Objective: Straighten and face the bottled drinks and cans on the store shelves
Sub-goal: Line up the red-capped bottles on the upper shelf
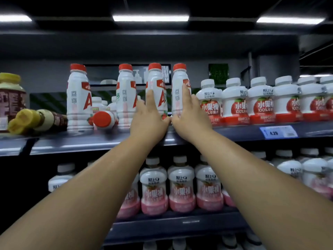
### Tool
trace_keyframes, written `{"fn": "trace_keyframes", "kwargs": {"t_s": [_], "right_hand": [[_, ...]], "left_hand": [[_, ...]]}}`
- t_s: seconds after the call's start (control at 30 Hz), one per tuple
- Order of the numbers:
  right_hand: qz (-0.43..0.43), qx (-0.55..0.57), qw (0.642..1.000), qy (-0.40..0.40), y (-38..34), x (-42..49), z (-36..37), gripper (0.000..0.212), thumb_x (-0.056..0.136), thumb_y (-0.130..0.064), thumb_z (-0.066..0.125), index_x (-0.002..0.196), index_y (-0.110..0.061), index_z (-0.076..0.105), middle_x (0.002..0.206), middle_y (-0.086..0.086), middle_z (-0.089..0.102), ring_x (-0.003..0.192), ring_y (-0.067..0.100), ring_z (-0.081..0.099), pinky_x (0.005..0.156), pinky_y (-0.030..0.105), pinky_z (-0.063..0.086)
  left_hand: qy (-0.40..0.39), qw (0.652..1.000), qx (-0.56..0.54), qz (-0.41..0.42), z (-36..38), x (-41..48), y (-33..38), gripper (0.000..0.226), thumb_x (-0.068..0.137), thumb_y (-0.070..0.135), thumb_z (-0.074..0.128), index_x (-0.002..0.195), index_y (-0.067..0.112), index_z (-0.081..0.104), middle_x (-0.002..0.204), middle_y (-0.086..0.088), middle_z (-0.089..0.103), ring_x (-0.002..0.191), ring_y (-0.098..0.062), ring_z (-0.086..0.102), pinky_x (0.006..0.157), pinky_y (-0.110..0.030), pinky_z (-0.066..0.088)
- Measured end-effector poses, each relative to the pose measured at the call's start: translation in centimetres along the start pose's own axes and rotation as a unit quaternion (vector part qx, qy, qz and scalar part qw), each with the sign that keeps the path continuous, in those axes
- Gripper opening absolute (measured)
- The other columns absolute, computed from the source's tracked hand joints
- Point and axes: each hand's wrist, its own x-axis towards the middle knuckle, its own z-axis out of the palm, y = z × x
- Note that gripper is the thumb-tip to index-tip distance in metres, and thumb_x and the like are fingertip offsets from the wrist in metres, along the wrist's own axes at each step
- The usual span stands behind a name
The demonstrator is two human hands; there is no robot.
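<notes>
Reaching hands: left hand (149,121) and right hand (191,118) lie side by side on the upper shelf (72,143) front, thumbs nearly touching.
Left hand: forefinger straight, flat on the third tall bottle (156,82); the other fingers are bent at its 9 o'clock side, with no clear clasp.
Right hand: fingers straight, pressed on the fourth tall bottle (178,83), at 3 o'clock of the third.
Shapes: the tall bottles are smooth white plastic, ribbed low down, with red screw caps; the squat bottles (236,103) at 3 o'clock are waisted, white-capped and red-banded.
Fallen: a red-capped bottle (103,120) lies cap-forward at 9 o'clock of the hands; a yellow-capped brown bottle (41,121) lies further that way.
Hidden: both touched bottles' bases sit behind the hands; the pink bottles (181,186) at 6 o'clock stand partly behind the forearms; label print is blurred.
</notes>
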Motion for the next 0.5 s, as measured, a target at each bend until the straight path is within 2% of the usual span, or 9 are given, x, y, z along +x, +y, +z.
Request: {"fn": "trace_keyframes", "kwargs": {"t_s": [0.1,0.17,0.23,0.33,0.43,0.5], "right_hand": [[0.006,-0.019,1.0,-0.006,-0.3,0.5,-0.3,0.097,0.09,-0.034,0.055,0.157,-0.028,-0.015,0.15,0.018,0.028,0.115,0.041,0.053,0.089,0.046,0.045],[0.009,-0.016,1.0,0.007,-0.3,0.7,-0.2,0.099,0.088,-0.034,0.058,0.157,-0.026,-0.013,0.141,0.019,0.036,0.111,0.041,0.053,0.087,0.045,0.045],[0.013,-0.015,0.999,0.03,-0.2,0.6,0.2,0.101,0.087,-0.04,0.062,0.157,-0.025,-0.01,0.135,0.018,0.038,0.11,0.039,0.052,0.089,0.045,0.045],[0.016,-0.001,0.998,0.054,0.0,0.4,0.5,0.105,0.086,-0.051,0.066,0.156,-0.024,-0.006,0.135,0.017,0.037,0.116,0.037,0.049,0.095,0.046,0.043],[0.005,-0.007,0.999,0.035,0.0,0.2,0.4,0.103,0.09,-0.046,0.058,0.156,-0.023,-0.017,0.136,0.017,0.042,0.112,0.037,0.053,0.09,0.046,0.046],[-0.004,-0.011,1.0,0.017,0.1,-0.1,0.3,0.104,0.09,-0.044,0.057,0.154,-0.024,-0.023,0.136,0.016,0.044,0.108,0.037,0.056,0.087,0.045,0.048]], "left_hand": [[-0.016,0.999,-0.023,-0.017,-0.3,0.7,-0.1,0.1,0.082,0.042,0.072,0.151,0.027,0.003,0.14,-0.014,0.037,0.116,-0.036,0.052,0.09,-0.044,0.044],[-0.025,0.998,-0.059,-0.02,-0.4,1.2,-0.5,0.098,0.081,0.037,0.073,0.15,0.025,0.005,0.131,-0.01,0.048,0.11,-0.032,0.057,0.086,-0.041,0.046],[-0.023,0.996,-0.082,-0.013,-0.4,1.2,-0.9,0.095,0.08,0.034,0.073,0.148,0.023,0.007,0.122,-0.005,0.057,0.102,-0.027,0.061,0.081,-0.037,0.047],[-0.012,0.996,-0.091,-0.002,-0.3,1.1,-1.1,0.096,0.077,0.037,0.075,0.147,0.022,0.011,0.125,-0.005,0.058,0.107,-0.027,0.061,0.087,-0.038,0.049],[-0.01,0.997,-0.082,-0.005,-0.2,1.0,-1.1,0.099,0.076,0.044,0.077,0.146,0.02,0.012,0.129,-0.008,0.055,0.11,-0.029,0.059,0.089,-0.042,0.051],[-0.017,0.997,-0.077,-0.009,-0.2,1.0,-1.1,0.095,0.078,0.041,0.076,0.145,0.019,0.012,0.127,-0.007,0.056,0.109,-0.029,0.06,0.087,-0.041,0.051]]}}
